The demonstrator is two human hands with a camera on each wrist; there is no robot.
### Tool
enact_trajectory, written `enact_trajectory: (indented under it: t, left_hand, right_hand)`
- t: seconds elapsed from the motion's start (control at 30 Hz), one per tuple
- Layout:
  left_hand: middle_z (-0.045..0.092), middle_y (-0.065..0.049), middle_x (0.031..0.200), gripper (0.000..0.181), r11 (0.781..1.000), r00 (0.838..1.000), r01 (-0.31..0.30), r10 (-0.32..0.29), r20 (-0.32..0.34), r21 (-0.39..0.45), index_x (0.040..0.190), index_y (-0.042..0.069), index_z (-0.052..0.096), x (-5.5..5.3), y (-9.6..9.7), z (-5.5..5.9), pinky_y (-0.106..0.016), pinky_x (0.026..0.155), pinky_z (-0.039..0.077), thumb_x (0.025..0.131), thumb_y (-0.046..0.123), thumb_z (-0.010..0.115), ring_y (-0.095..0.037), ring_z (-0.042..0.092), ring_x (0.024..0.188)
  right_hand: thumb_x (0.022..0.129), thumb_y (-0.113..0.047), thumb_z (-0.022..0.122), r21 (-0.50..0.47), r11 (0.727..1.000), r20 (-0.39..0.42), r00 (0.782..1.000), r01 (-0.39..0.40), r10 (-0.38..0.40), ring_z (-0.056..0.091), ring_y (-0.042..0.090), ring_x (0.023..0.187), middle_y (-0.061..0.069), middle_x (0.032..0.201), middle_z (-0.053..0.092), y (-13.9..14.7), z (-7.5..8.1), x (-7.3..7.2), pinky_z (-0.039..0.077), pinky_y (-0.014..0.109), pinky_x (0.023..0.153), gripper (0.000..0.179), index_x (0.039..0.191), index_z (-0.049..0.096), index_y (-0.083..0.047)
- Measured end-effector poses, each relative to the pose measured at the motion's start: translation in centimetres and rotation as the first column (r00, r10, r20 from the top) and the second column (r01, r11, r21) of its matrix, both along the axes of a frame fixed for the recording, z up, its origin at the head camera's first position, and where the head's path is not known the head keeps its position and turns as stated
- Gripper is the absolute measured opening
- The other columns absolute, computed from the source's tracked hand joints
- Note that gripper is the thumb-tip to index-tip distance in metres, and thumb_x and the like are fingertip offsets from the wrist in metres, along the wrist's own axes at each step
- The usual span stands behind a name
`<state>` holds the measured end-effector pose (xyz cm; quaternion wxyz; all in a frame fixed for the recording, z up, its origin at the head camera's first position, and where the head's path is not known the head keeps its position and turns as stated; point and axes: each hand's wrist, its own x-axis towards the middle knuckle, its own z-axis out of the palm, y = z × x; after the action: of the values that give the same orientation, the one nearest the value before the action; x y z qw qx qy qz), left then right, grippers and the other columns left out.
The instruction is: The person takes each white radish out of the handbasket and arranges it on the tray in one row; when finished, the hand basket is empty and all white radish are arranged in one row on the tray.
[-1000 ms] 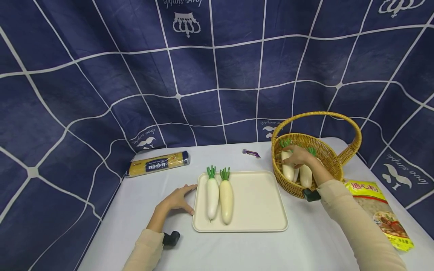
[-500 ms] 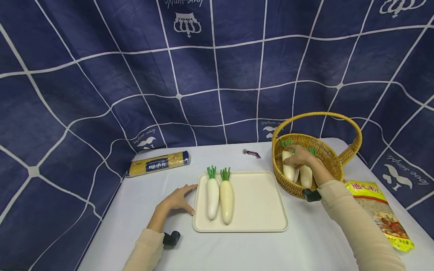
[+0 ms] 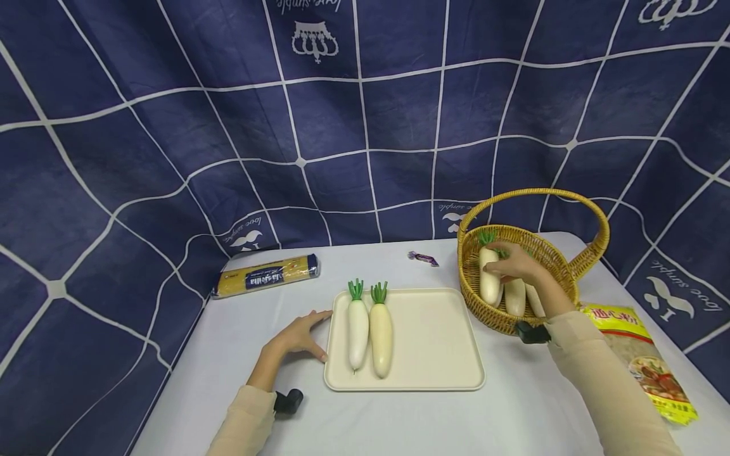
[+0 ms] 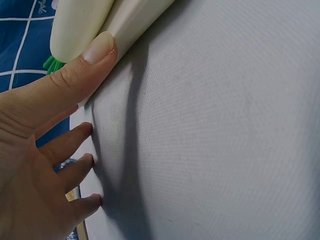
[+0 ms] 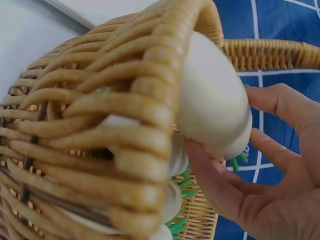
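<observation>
My right hand (image 3: 520, 263) is inside the wicker basket (image 3: 504, 323), its thumb and fingers gripping a white radish (image 3: 489, 285) with green tops. In the right wrist view the held radish (image 5: 212, 100) stands out past the woven rim, between thumb and fingers. Other radishes (image 3: 516, 297) lie in the basket under the hand, partly hidden. On the left, my left hand (image 3: 293, 335) has its fingers spread at the side of the cream tray (image 3: 433, 335); the left wrist view shows its thumb (image 4: 75, 75) against the rim. Side by side on that tray lie two radishes (image 3: 357, 335), tops pointing away.
A pack of spaghetti (image 3: 267, 276) lies at the back left. Behind the tray is a small purple-wrapped candy (image 3: 422, 258). A yellow-and-red food bag (image 3: 639, 361) rests right of the basket, beside the right forearm. The basket's tall handle (image 3: 533, 190) arches above its opening.
My right hand has shifted slightly rightward in the basket, and the gripped radish has moved right and up a little with it. The left hand and the tray have stayed in place.
</observation>
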<state>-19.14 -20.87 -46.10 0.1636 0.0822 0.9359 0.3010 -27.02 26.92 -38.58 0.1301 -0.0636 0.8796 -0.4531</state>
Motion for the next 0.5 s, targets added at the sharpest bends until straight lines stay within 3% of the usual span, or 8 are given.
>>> enact_trajectory:
  t: [0.17, 0.5]
  left_hand:
    - [0.037, -0.021, 0.146, 0.104, 1.000, 1.000, -0.002, 0.002, 0.003, -0.003, 0.139, 0.012, 0.046, 0.1, 0.1, 0.2, -0.063, 0.107, 0.024, 0.046, 0.021, 0.092, -0.043, 0.026, 0.137]
    - [0.036, -0.023, 0.146, 0.105, 0.999, 1.000, 0.015, -0.015, 0.009, 0.028, 0.139, 0.013, 0.047, 0.0, -0.1, 0.2, -0.065, 0.107, 0.022, 0.045, 0.025, 0.092, -0.045, 0.025, 0.136]
  right_hand:
    - [0.088, -0.016, 0.063, -0.080, 0.997, -0.021, 1.000, 0.004, -0.005, 0.062, 0.020, 0.088, 0.036, 0.120, 0.049, 0.8, 0.0, 0.3, 0.057, 0.046, 0.078, 0.069, 0.142, 0.028, 0.007]
    - [0.091, -0.016, 0.060, -0.180, 0.984, -0.010, 1.000, -0.014, 0.012, 0.062, 0.018, 0.088, 0.029, 0.117, 0.051, 1.4, 0.4, 1.2, 0.057, 0.042, 0.079, 0.067, 0.145, 0.025, 0.002]
